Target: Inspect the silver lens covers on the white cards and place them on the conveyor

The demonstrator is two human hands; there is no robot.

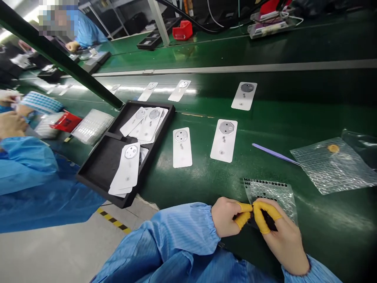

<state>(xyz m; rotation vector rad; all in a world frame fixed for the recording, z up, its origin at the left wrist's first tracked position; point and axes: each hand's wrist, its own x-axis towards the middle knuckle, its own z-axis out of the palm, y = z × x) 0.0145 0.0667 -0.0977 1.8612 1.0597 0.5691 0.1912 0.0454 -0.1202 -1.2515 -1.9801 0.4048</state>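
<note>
Two hands (228, 216) (285, 236), grip pinched, contents unclear, dotted sheet (278, 196) beneath, purple tweezers (273, 153), white cards (224, 146), black tray (101, 159)

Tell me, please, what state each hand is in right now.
Left hand: closed in a pinch; anything held is too small to tell.
Right hand: closed in a pinch close to the left's; what it holds, if anything, cannot be told.

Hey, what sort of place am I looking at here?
Probably a factory assembly line: white cards with round grey parts lie spaced along a long green bench, a black tray holds more cards, and several people in blue smocks sit or stand along it.
</note>
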